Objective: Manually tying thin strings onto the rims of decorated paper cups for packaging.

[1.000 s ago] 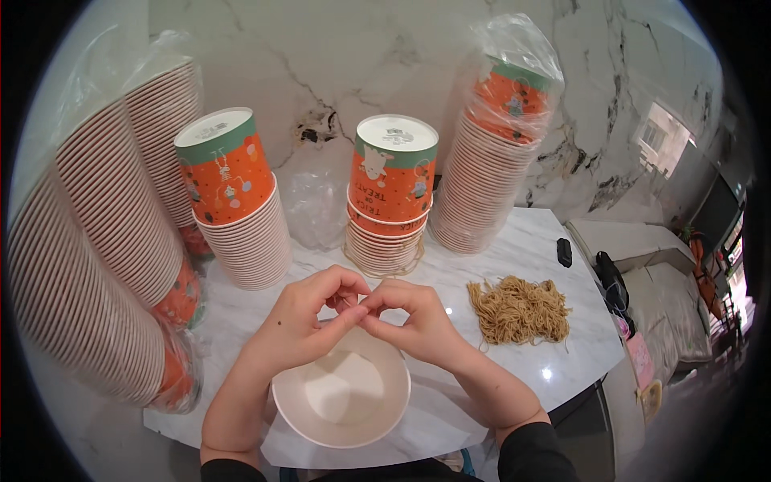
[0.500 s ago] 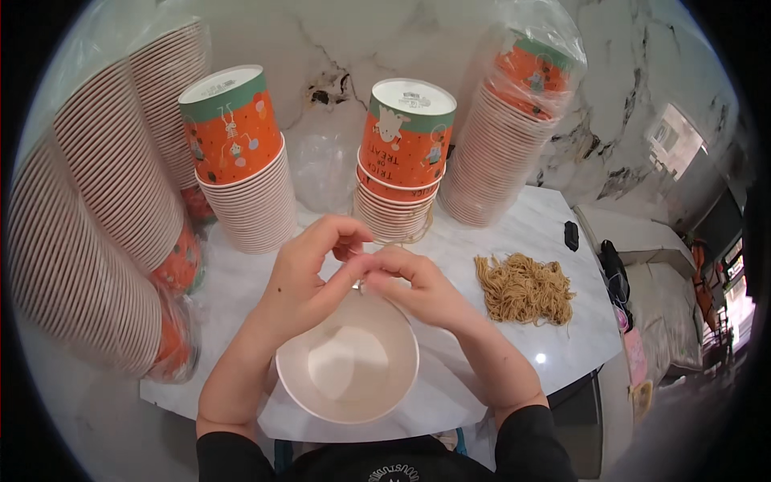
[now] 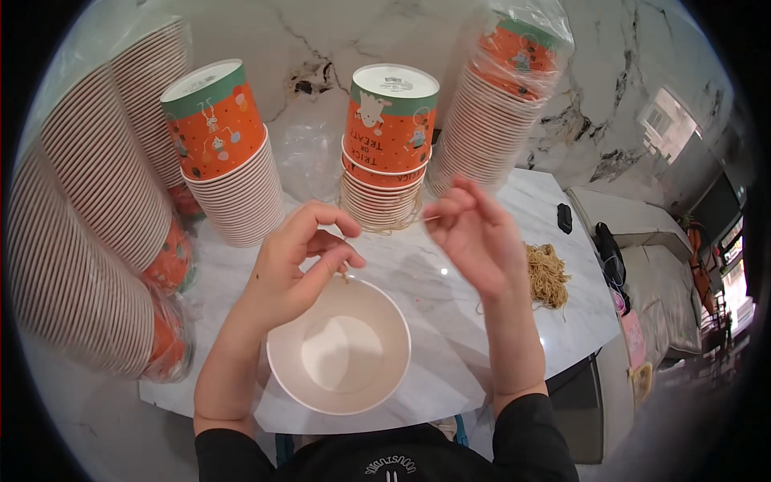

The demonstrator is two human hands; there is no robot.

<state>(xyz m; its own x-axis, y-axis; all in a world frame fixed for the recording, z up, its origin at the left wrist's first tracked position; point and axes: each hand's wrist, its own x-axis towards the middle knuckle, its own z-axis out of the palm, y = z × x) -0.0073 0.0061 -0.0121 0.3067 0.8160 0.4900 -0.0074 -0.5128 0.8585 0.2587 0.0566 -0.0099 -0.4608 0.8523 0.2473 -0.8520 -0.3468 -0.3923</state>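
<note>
Tabletop (image 3: 446,345) marbled white, bowl (image 3: 345,353) atop, veined wall (image 3: 401,28)

Marbled table (image 3: 450,369), bowl (image 3: 339,353), cup stacks (image 3: 233,193), probably string (image 3: 548,277)

Table (image 3: 450,337): bowl (image 3: 341,353) at near edge. Left hand (image 3: 309,261) over bowl's far rim, strand (image 3: 346,278) in it; right hand (image 3: 482,237) right of that, left of pile (image 3: 548,277) by right edge. Far side, left to right: left stack (image 3: 217,153), middle stack (image 3: 385,136), bagged stack (image 3: 494,112). More bagged stacks (image 3: 88,265) along left edge.
</note>
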